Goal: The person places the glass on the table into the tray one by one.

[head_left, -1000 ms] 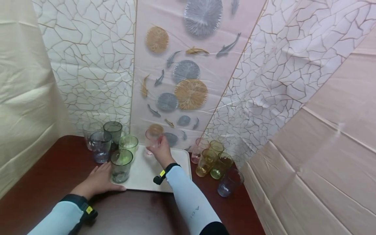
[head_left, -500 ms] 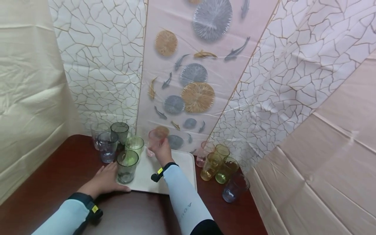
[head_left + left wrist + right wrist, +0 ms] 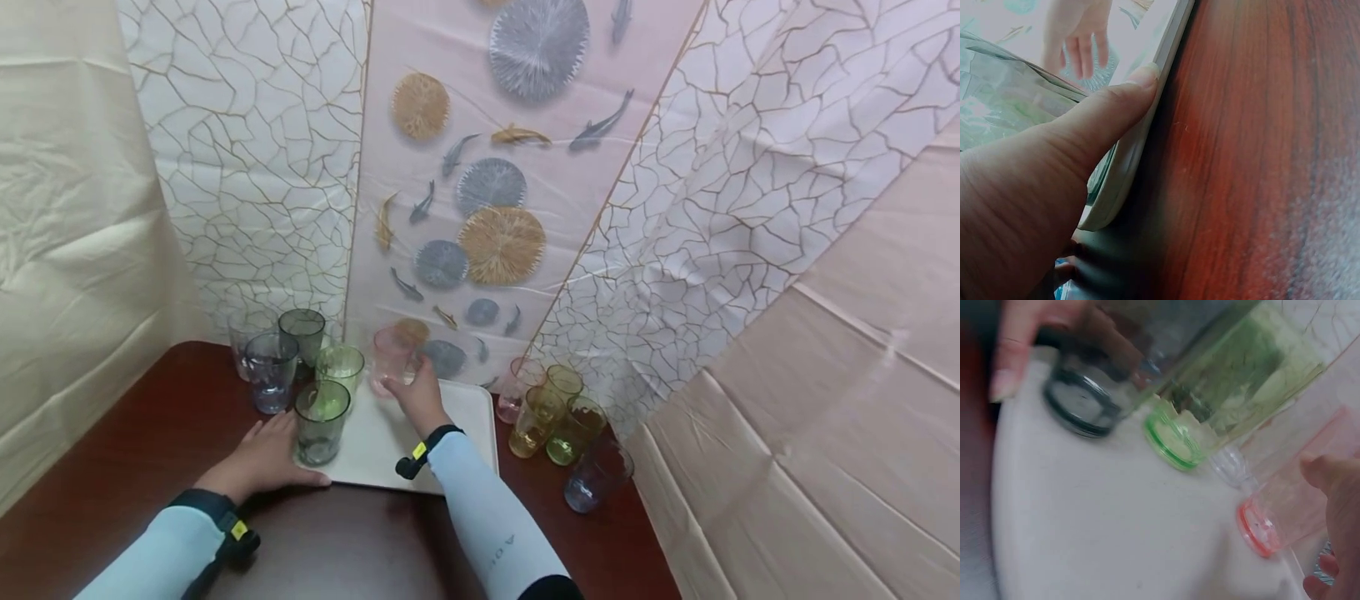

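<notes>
My right hand holds a pink glass tumbler near the back left of a white tray. The right wrist view shows its red-tinted base at the tray surface, thumb along its side. Left of it stand a green tumbler and, nearer me, a grey tumbler. Between the green and pink ones the base of a clear tumbler shows. My left hand holds the tray's front left corner, its thumb on the front rim and its fingers at the left side.
Left of the tray stand a blue tumbler, a dark grey tumbler and a clear tumbler. To its right are a pink tumbler, several yellow-green ones and a bluish one. A patterned cloth hangs behind the brown table.
The pink tumbler in my right hand has shifted slightly left, closer to the green one. My left hand stays at the tray corner. The head view has shifted a little.
</notes>
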{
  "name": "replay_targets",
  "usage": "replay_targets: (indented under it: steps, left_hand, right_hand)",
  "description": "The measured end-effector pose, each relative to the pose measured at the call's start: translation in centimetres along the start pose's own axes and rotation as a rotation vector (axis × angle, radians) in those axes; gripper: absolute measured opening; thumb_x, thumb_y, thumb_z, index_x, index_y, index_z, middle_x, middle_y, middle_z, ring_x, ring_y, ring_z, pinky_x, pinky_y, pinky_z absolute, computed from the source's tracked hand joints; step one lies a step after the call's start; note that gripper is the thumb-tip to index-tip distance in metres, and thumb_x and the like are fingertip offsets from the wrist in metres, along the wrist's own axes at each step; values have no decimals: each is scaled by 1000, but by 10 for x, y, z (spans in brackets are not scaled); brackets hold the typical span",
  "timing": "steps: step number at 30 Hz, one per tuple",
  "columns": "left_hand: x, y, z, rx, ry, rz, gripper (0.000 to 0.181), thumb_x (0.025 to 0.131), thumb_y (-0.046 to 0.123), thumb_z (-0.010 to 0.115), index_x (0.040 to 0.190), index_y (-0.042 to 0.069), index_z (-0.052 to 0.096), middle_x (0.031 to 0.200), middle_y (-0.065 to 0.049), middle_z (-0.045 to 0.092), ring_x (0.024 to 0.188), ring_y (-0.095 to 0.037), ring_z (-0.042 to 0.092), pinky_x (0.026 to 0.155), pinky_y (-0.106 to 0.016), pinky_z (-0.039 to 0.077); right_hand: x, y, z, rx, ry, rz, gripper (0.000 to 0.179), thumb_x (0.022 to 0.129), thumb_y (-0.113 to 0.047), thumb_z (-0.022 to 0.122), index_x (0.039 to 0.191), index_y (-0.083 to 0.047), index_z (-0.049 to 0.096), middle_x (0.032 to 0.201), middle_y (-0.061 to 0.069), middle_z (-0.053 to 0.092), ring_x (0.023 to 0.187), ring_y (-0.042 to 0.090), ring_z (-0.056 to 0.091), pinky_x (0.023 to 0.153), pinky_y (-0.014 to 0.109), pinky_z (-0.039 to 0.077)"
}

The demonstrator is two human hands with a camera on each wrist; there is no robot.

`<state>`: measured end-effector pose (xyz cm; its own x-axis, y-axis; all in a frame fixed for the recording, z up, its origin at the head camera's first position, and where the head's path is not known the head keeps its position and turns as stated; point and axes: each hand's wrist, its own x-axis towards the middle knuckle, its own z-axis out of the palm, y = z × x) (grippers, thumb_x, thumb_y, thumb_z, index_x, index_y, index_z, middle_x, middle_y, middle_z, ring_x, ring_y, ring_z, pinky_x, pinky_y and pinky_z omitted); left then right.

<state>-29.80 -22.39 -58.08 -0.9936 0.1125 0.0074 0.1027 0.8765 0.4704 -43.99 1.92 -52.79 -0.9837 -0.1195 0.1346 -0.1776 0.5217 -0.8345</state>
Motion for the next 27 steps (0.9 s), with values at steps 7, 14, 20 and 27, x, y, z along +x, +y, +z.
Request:
replay_targets:
  steps: [7,14,20,27]
  left_hand:
    - [-3,6,-7,0,13,22,152,60,91,71,157,-16,26,160,-40,24,146,-57,18,115,-77,13]
    - [-2,1,-4,-9,-15,9,154,59,92,70,160,-14,22,161,-40,23,145,-58,18,113,-79,13]
    - [0,-5,-3,-2,-17,0,156,57,94,68,161,-12,21,161,-39,23,145,-58,18,113,-80,13]
    - [-1,2,-3,-6,-34,8,153,59,92,71,160,-12,22,161,-39,24,145,-58,19,112,-80,14]
  right_hand:
    - [-61,17,-46,-67,-10,15,91,90,-50,78,157,-5,36,149,18,52,135,28,51,108,44,49]
    - [-149,42,-105,-75,-82,-89,77,91,-39,80,148,-1,45,144,23,56,131,33,55,106,51,50]
    - [-188,69,-152,-88,21,-82,74,88,-42,82,142,-2,50,135,20,60,123,36,60,100,53,53]
    - [-215,106,-199,-121,303,18,53,87,-35,84,126,-7,61,119,14,70,104,26,69,89,43,59]
